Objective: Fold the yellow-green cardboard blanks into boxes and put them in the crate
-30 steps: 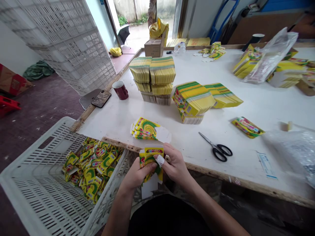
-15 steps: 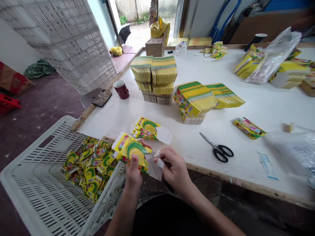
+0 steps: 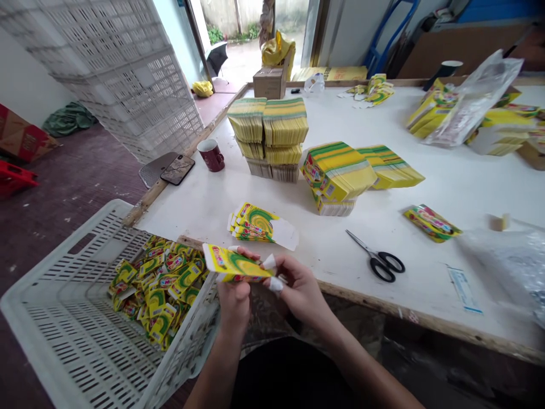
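My left hand grips a small yellow and green carton from below, holding it level just off the table's front edge. My right hand pinches the carton's white end flap; its fingertips are taped white. A short pile of flat carton blanks lies on the white table just beyond my hands. To my left a white slatted crate holds several folded cartons.
Black-handled scissors lie right of my hands. Tall stacks of blanks and leaning stacks fill the table's middle. A maroon mug and phone sit at the left edge. Clear plastic bags lie at right.
The carton was upright in both hands, then swung out flat to the left; now it lies level, more edge-on, and my right fingers have closed on its end flap.
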The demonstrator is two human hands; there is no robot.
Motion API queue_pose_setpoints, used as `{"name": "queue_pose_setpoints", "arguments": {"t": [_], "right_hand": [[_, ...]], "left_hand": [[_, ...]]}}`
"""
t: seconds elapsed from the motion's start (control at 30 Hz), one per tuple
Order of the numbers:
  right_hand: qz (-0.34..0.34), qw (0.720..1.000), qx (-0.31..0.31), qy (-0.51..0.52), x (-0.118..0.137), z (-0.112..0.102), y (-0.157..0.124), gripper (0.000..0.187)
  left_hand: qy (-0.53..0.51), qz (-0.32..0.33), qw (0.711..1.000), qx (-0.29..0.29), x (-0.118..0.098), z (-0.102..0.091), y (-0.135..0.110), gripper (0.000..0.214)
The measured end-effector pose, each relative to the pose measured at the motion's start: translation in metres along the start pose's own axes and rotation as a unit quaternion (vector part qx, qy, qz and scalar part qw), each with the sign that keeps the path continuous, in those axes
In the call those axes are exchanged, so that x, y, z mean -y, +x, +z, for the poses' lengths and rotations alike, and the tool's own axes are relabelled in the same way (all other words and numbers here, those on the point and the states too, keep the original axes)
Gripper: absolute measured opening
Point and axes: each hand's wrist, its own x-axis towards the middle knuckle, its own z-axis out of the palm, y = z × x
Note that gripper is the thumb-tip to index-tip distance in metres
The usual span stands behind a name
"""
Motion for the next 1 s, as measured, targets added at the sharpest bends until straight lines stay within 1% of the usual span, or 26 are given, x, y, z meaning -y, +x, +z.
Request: {"name": "queue_pose_setpoints", "arguments": {"t": [0.07, 0.1, 0.13, 0.17, 0.2, 0.23, 0.3, 0.33, 0.37, 0.4, 0.43, 0.47, 0.5, 0.53, 0.57, 0.6, 0.63, 0.67, 0.7, 0.73, 0.8, 0.83, 0.9, 0.97, 1.0], "right_hand": [[-0.044, 0.997, -0.026, -0.065, 0.004, -0.011, 0.003, 0.010], [-0.068, 0.992, -0.032, -0.097, 0.006, -0.016, 0.004, 0.009], [-0.096, 0.986, -0.035, -0.129, 0.009, -0.021, 0.004, 0.008], [-0.130, 0.977, -0.037, -0.166, 0.011, -0.025, 0.005, 0.006], [-0.167, 0.962, -0.036, -0.212, 0.013, -0.028, 0.005, 0.007], [-0.204, 0.942, -0.034, -0.264, 0.014, -0.030, 0.005, 0.011], [-0.262, 0.893, -0.010, -0.367, 0.014, -0.030, 0.006, 0.022], [-0.281, 0.871, 0.012, -0.403, 0.013, -0.028, 0.005, 0.024], [-0.293, 0.855, 0.040, -0.425, 0.012, -0.025, 0.005, 0.022], [-0.303, 0.846, 0.069, -0.434, 0.011, -0.022, 0.004, 0.018], [-0.311, 0.840, 0.094, -0.434, 0.010, -0.020, 0.003, 0.015], [-0.315, 0.839, 0.109, -0.430, 0.009, -0.018, 0.002, 0.014], [-0.316, 0.843, 0.105, -0.422, 0.008, -0.017, 0.001, 0.015], [-0.312, 0.854, 0.078, -0.409, 0.008, -0.017, 0.000, 0.014], [-0.298, 0.871, 0.032, -0.389, 0.006, -0.018, -0.001, 0.015], [-0.274, 0.891, -0.026, -0.360, 0.005, -0.020, -0.002, 0.021], [-0.245, 0.911, -0.079, -0.321, 0.002, -0.021, -0.002, 0.034], [-0.208, 0.931, -0.113, -0.276, -0.001, -0.022, -0.003, 0.048], [-0.169, 0.952, -0.119, -0.227, -0.005, -0.021, -0.003, 0.057], [-0.126, 0.971, -0.100, -0.177, -0.008, -0.019, -0.003, 0.059], [-0.045, 0.995, -0.042, -0.077, -0.015, -0.010, -0.003, 0.050], [-0.008, 0.999, -0.027, -0.032, -0.016, -0.006, -0.002, 0.046], [0.046, 0.998, -0.029, 0.036, -0.016, 0.002, 0.001, 0.043], [0.075, 0.995, -0.035, 0.064, -0.012, 0.005, 0.004, 0.042], [0.084, 0.994, -0.028, 0.067, -0.010, 0.005, 0.005, 0.042]], "left_hand": [[-0.016, -0.013, 0.999, -0.024, 0.000, -0.006, 0.003, 0.045], [-0.023, -0.021, 0.999, -0.043, -0.003, -0.010, 0.005, 0.036], [-0.027, -0.024, 0.998, -0.060, -0.009, -0.015, 0.008, 0.031], [-0.026, -0.020, 0.997, -0.069, -0.017, -0.019, 0.010, 0.033], [-0.019, 0.004, 0.997, -0.072, -0.026, -0.024, 0.013, 0.042], [-0.003, 0.036, 0.998, -0.056, -0.037, -0.029, 0.015, 0.052], [0.077, 0.115, 0.990, 0.012, -0.058, -0.035, 0.016, 0.070], [0.155, 0.140, 0.976, 0.056, -0.066, -0.036, 0.016, 0.081], [0.248, 0.145, 0.952, 0.103, -0.072, -0.035, 0.016, 0.090], [0.344, 0.131, 0.917, 0.153, -0.074, -0.033, 0.015, 0.095], [0.425, 0.101, 0.877, 0.201, -0.073, -0.030, 0.014, 0.094], [0.477, 0.070, 0.840, 0.249, -0.069, -0.026, 0.013, 0.086], [0.506, 0.041, 0.810, 0.294, -0.062, -0.023, 0.012, 0.071], [0.522, 0.014, 0.793, 0.313, -0.055, -0.019, 0.011, 0.056], [0.536, 0.004, 0.789, 0.301, -0.047, -0.016, 0.010, 0.048], [0.544, 0.002, 0.788, 0.286, -0.040, -0.013, 0.008, 0.044], [0.548, 0.007, 0.793, 0.266, -0.034, -0.011, 0.006, 0.043], [0.548, 0.019, 0.798, 0.250, -0.029, -0.010, 0.003, 0.045], [0.544, 0.033, 0.802, 0.244, -0.025, -0.009, 0.000, 0.048], [0.537, 0.047, 0.807, 0.242, -0.022, -0.008, -0.003, 0.051], [0.531, 0.074, 0.811, 0.234, -0.018, -0.006, -0.008, 0.055], [0.533, 0.087, 0.810, 0.227, -0.017, -0.005, -0.010, 0.058], [0.541, 0.112, 0.806, 0.210, -0.015, -0.004, -0.012, 0.063], [0.540, 0.140, 0.805, 0.201, -0.013, -0.004, -0.012, 0.064], [0.535, 0.156, 0.806, 0.199, -0.012, -0.004, -0.012, 0.063]]}}
